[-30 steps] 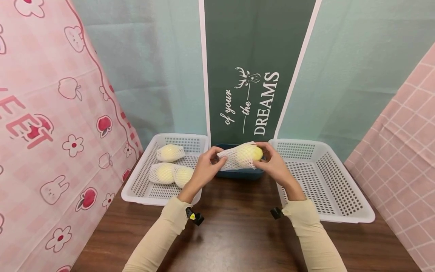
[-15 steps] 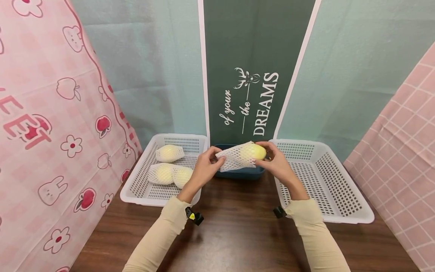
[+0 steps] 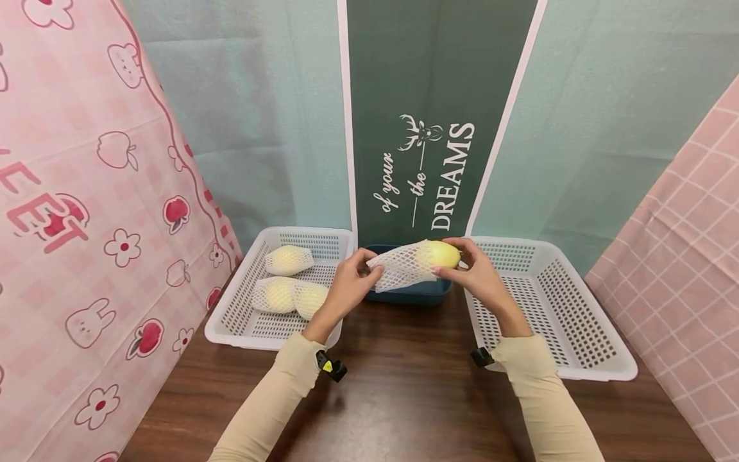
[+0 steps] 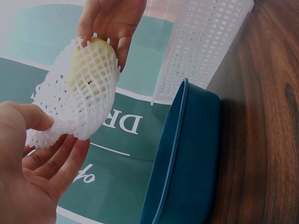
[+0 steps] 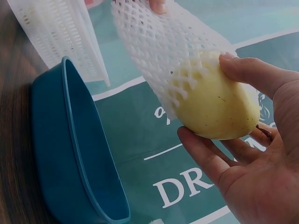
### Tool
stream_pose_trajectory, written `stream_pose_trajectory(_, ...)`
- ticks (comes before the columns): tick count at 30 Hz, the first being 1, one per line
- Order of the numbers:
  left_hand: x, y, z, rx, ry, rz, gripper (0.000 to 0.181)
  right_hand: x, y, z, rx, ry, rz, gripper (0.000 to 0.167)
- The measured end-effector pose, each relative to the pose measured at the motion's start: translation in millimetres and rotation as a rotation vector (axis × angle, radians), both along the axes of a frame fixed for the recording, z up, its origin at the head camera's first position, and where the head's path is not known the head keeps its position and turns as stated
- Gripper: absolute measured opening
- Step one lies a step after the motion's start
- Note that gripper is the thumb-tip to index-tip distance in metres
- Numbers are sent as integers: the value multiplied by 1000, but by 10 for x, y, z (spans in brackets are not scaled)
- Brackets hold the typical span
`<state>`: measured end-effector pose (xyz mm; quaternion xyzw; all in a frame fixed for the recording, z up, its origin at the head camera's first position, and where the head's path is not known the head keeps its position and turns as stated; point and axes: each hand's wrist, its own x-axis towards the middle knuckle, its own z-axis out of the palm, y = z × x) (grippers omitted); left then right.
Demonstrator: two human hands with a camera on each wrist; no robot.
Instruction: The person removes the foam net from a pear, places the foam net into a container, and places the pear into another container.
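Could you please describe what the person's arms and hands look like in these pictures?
The left sleeve and right sleeve are both long, plain and cream-coloured. A small black device with a yellow patch sits at the left wrist; a second black device sits at the right wrist, showing no yellow. The left grip and right grip are bare and ungloved.

Cream sleeves (image 3: 268,401), black wrist devices (image 3: 338,371), yellow mark (image 3: 327,367)

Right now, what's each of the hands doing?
Left hand: closed, holding one end of the white foam net.
Right hand: closed, holding the yellow fruit by its bare end.
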<state>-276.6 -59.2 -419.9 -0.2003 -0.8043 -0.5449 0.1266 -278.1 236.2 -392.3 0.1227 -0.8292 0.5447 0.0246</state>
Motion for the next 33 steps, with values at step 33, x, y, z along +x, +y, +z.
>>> stream_pose_trajectory(33, -52, 105, -47, 0, -62, 14, 17, -145, 340, -15, 95, -1, -77, 76)
